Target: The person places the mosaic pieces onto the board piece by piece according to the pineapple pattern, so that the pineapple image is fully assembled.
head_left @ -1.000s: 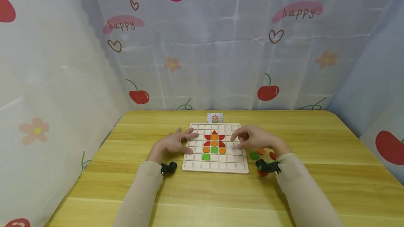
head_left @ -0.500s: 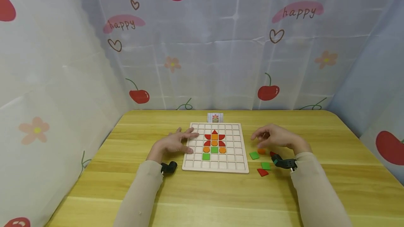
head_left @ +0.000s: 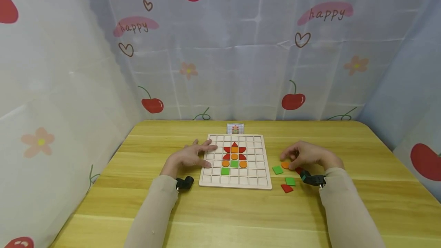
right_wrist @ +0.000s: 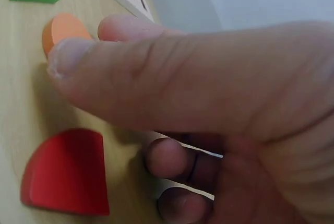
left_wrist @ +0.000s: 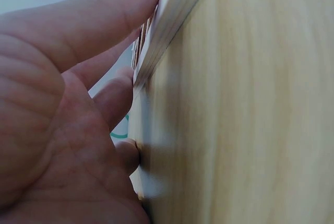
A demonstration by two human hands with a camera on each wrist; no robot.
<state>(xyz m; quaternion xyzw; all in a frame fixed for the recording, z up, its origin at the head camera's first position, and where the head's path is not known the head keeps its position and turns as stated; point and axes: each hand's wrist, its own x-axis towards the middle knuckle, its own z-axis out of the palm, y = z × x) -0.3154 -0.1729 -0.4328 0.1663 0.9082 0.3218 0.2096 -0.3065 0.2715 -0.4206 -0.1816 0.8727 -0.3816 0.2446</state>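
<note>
A pale square grid board (head_left: 251, 181) lies on the table. On its squares sit red, orange and green pieces, among them a green square (head_left: 225, 171) and an orange disc (head_left: 242, 164). My left hand (head_left: 188, 157) rests at the board's left edge with spread fingers; the left wrist view shows its thumb against the board's side (left_wrist: 169, 23). Right of the board, my right hand (head_left: 306, 154) has thumb and index finger at opposite sides of a loose orange disc (right_wrist: 68, 25), pinching it on the table. The thumb hides part of that disc.
Near the right hand lie loose green squares (head_left: 277, 170), a red quarter-round piece (head_left: 286, 188) and another red piece (right_wrist: 70, 174) under the wrist. A small printed pattern card (head_left: 235, 128) lies behind the board. A cherry-patterned curtain (head_left: 220, 68) stands behind the table.
From over the board's right side, my right hand has moved right and then down to the loose orange disc. My left hand has stayed at the board's edge.
</note>
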